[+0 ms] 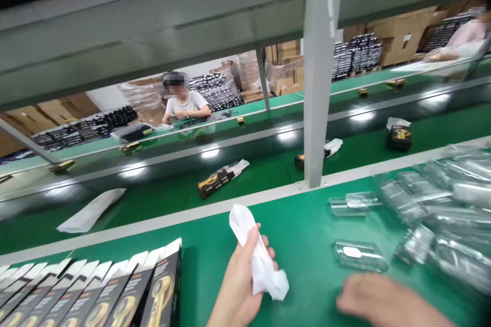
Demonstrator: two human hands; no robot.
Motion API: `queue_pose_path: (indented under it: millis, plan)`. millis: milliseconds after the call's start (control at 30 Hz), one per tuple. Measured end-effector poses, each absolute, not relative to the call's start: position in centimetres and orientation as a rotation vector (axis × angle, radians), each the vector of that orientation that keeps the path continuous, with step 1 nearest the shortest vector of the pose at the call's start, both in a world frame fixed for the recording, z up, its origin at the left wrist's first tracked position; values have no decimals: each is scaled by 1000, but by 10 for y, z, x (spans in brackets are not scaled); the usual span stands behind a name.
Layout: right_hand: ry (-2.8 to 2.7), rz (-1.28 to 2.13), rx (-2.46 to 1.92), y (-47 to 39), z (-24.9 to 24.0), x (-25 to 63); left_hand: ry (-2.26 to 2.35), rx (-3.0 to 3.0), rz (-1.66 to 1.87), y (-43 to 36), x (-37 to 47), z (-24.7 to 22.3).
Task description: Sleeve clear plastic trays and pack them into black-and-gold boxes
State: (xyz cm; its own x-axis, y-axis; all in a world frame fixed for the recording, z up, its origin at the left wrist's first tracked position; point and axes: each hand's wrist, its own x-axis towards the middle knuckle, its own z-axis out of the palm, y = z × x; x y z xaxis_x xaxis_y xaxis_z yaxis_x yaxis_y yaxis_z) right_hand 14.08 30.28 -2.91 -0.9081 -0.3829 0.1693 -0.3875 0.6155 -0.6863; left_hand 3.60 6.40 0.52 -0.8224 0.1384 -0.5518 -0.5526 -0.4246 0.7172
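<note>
My left hand (238,275) holds a white wrap (263,264), best gripped lightly. My blurred right hand (374,296), clear tray (362,256) just beyond: I can't tell.

The wrapper (265,271) looks papery, the trays (360,256) glossy plastic.

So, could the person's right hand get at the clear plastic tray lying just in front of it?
Probably yes: the right hand, though blurred, is close by, and nothing visible stands between it and the clear plastic tray. The left hand, gripping the white wrapping, is off to the side.
</note>
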Motion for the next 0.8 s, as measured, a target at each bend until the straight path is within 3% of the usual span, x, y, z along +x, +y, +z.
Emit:
queue_pose_path:
  millis: [100, 167, 333, 500, 800]
  plan:
    - [-2762, 301, 435, 345, -66, 138, 1388, -508, 2187, 68, 48, -9]
    - [-2737, 74, 371, 356, -82, 133, 1427, -460, 2135, 78, 58, -22]
    - [-2695, 515, 132, 316, -62, 133, 1509, -380, 2249, 116, 79, -50]
    - [-2619, 975, 152, 256, -31, 131, 1100, -408, 2445, 142, 91, -42]
    - [-2562, 506, 274, 240, -60, 124, 1159, -399, 2516, 140, 97, -45]
